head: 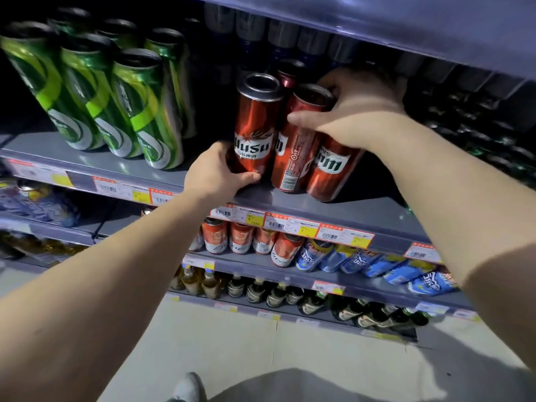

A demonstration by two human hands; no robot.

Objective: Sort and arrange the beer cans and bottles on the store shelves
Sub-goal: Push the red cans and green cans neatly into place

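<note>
My right hand [359,111] covered the upper part of the rightmost red can [330,172], so only the last letters of its label showed, and my fingers past the middle red can [293,152] were hidden behind it. My left hand [214,172] hid the lower left of the left red can [255,126]. A fourth red can [288,72] behind them showed only its top. The far row of dark cans [282,36] sat in shadow, labels unreadable. The price tags [293,223] were too small to read. The dark goods at far right [475,123] were blurred. My shoe [187,387] was cut by the bottom edge.
</note>
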